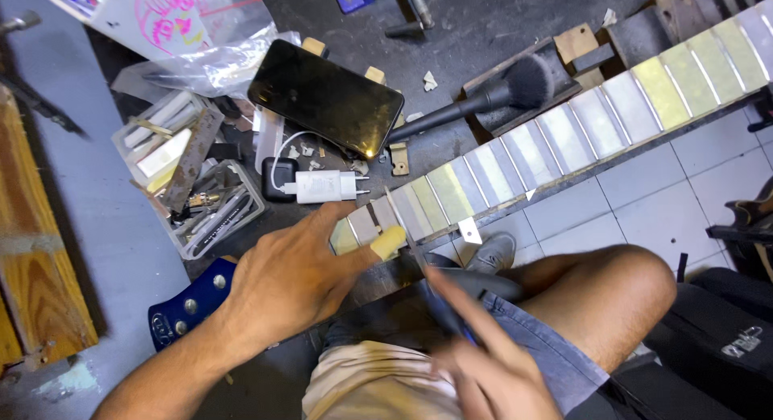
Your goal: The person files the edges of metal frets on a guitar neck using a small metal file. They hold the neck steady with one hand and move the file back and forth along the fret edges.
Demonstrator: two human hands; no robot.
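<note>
Mid-frame, left hand [294, 279] lies flat on taped guitar neck [564, 134], grip released; right hand [487, 372] blurred, grasping dark tool [431, 279] at neck edge. Phone [326, 98], charger [326, 186] crowd worktop [483, 25] upper left; tiled floor [644, 202] right.

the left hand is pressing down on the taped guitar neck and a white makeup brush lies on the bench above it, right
Not quite: the brush is black, not white, as the head view shows. The rest holds: the left hand presses on the taped guitar neck, and the brush lies on the bench above it.
</note>
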